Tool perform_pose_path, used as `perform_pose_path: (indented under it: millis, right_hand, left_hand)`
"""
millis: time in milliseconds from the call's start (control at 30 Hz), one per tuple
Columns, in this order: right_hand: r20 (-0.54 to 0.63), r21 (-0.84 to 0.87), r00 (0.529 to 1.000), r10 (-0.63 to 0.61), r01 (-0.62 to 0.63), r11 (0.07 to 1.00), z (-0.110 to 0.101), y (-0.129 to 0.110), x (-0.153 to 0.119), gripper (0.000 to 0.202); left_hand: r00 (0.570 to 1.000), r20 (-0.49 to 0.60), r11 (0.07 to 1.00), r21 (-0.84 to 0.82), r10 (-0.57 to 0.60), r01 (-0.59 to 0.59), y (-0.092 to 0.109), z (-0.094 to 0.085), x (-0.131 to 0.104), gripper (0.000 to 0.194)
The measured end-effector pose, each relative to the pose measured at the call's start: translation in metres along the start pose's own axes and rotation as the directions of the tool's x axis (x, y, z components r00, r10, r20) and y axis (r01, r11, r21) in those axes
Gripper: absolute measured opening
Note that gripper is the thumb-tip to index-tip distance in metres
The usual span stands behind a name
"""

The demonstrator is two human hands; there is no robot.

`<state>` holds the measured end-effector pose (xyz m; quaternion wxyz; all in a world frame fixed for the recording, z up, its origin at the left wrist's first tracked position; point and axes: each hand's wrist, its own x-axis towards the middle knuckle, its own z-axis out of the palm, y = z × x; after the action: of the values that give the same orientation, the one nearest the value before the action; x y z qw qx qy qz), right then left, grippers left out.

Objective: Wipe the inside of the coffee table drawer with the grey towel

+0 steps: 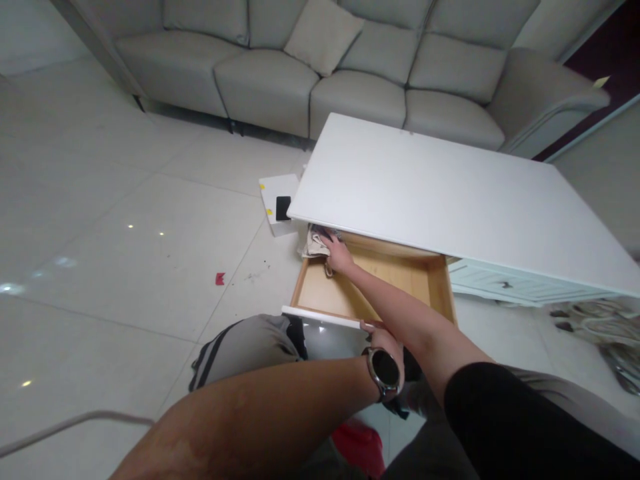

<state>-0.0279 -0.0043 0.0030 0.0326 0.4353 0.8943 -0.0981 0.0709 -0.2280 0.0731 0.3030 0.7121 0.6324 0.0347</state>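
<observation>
A white coffee table (400, 180) has a wooden drawer (385, 277) pulled out on its near side. My right hand (340, 255) reaches into the drawer's far left corner, fingers closed on a bunched, light-coloured cloth (316, 243). Part of the cloth hangs over the left drawer side, and its back end lies under the tabletop overhang. Wearing a round watch (384, 368), my left hand (387, 341) grips the drawer front (325, 333), its thumb over the top edge. My right forearm crosses above the left hand.
A white box (277, 187) with a black item on top stands on the floor left of the table. Behind is a grey sofa (360, 100). A red scrap (220, 279) lies on the tiles. Something red (357, 443) is below me; a cable (80, 420) runs at lower left.
</observation>
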Motion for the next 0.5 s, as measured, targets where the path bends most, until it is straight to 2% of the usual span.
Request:
perform_pose_path:
  millis: [67, 133, 200, 367, 433, 500]
  right_hand:
    - [0.096, -0.047, 0.991, -0.092, 0.097, 0.994, 0.002, 0.021, -0.016, 0.091]
    - [0.192, -0.109, 0.974, -0.125, 0.147, 0.983, 0.003, 0.043, -0.030, 0.083]
    - [0.217, -0.154, 0.971, -0.096, 0.131, 0.979, 0.004, 0.065, -0.043, 0.074]
    - [0.238, -0.236, 0.970, -0.050, 0.108, 0.966, -0.004, 0.127, -0.088, 0.069]
    - [0.261, -0.276, 0.965, 0.016, 0.059, 0.959, -0.013, 0.157, -0.113, 0.065]
    - [0.289, -0.330, 0.948, 0.132, -0.031, 0.943, -0.025, 0.183, -0.135, 0.057]
  left_hand:
    - [0.997, 0.040, 0.989, 0.130, 0.067, -0.072, -0.002, -0.006, -0.006, 0.052]
    - [0.999, 0.030, 0.975, 0.218, 0.034, -0.039, -0.003, -0.010, -0.008, 0.050]
    - [1.000, 0.006, 0.969, 0.245, -0.015, 0.013, -0.002, -0.010, -0.008, 0.049]
    - [0.999, 0.029, 0.970, 0.243, -0.030, 0.023, 0.002, -0.006, 0.001, 0.051]
    - [0.997, 0.051, 0.962, 0.269, -0.050, 0.034, 0.003, -0.007, 0.002, 0.052]
    - [0.996, 0.066, 0.954, 0.296, -0.064, 0.042, 0.004, -0.009, 0.002, 0.056]
